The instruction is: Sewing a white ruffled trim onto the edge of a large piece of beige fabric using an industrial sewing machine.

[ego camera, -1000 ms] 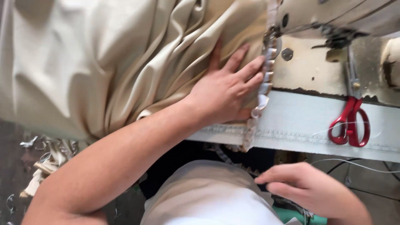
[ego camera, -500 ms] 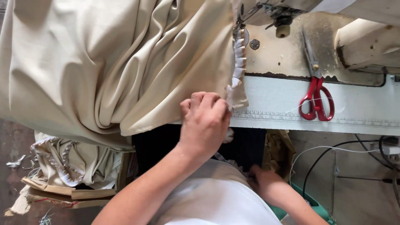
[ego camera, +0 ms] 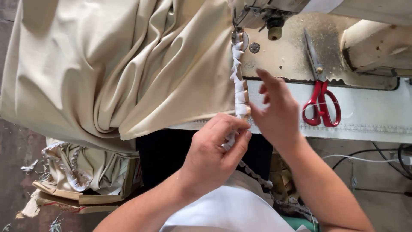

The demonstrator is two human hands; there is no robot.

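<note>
The left hand (ego camera: 214, 150) sat at the near edge of the tabletop (ego camera: 369, 122), its fingers curled together and pinched on the white pleated trim (ego camera: 237, 88) where that strip dropped over the edge. The right hand (ego camera: 277, 114) was just beside it on the other side of the strip, thumb pressed to the trim at the same spot while the other fingers stood apart, raised and loosely spread above the tabletop.

The trim ran in a straight line along the edge of the beige fabric (ego camera: 128, 68), from the hands away to the needle area of the sewing machine (ego camera: 274, 19). The fabric lay heaped in deep folds on the left of the tabletop and spilled over its near edge. Below the hands the strip hung on down past the person's lap.

Red-handled scissors (ego camera: 321, 101) lay on the machine bed to the right of the right hand, blades pointing away, well apart from the trim. More folded fabric with trim lay piled in a cardboard box (ego camera: 81, 197) on the floor at lower left.
</note>
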